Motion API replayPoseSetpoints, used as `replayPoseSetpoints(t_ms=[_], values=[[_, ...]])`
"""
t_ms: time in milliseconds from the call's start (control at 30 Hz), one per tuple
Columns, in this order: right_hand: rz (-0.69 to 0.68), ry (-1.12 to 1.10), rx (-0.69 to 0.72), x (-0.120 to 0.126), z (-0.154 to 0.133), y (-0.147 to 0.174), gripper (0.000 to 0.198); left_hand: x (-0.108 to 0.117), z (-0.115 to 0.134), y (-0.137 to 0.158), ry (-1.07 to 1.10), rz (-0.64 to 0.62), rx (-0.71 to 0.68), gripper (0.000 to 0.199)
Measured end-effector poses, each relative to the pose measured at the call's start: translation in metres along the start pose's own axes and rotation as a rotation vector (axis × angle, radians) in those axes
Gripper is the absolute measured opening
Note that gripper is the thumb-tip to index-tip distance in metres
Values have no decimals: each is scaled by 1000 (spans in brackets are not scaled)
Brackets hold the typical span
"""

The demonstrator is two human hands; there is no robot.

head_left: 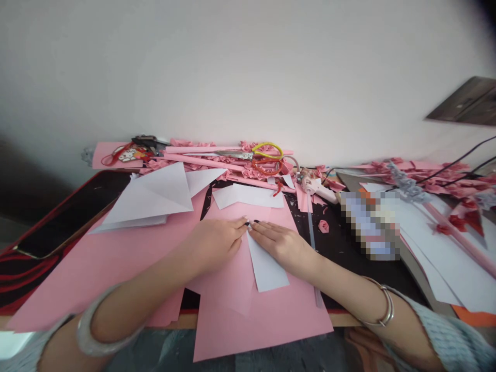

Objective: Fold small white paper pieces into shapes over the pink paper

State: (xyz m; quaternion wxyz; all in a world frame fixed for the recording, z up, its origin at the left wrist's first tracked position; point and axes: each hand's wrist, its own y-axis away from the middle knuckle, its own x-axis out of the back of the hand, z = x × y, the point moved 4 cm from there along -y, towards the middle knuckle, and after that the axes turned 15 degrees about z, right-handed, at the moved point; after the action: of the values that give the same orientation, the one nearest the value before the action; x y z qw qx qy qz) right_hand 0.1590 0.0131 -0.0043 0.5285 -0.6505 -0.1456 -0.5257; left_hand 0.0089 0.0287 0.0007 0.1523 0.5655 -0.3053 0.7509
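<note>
A folded white paper (268, 266) lies on a pink sheet (259, 330) at the middle of the table. My left hand (217, 243) reaches in from the left, its fingers closed together, fingertips at the paper's narrow top end. My right hand (285, 245) rests over the upper right part of the same paper, fingers close together and pressing it. The fingertips of both hands meet at the tip, where the pinched bit of paper is mostly hidden. Just beyond the fingers is a white paper strip (248, 197).
White sheets (151, 194) lie on pink paper (127, 258) at left, near a phone (70, 217). Scissors (240, 154) rest on pink rolls at the back. A glue gun (315, 186) with a glue stick (311, 227) and a small pink paper rose (323, 226) lie to the right.
</note>
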Motion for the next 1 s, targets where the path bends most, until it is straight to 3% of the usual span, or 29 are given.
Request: replayPoseSetpoints(t_ms=[1000], values=[[-40, -13, -8, -3, 0, 2, 34, 1, 2, -1, -29, -46, -32, 43]])
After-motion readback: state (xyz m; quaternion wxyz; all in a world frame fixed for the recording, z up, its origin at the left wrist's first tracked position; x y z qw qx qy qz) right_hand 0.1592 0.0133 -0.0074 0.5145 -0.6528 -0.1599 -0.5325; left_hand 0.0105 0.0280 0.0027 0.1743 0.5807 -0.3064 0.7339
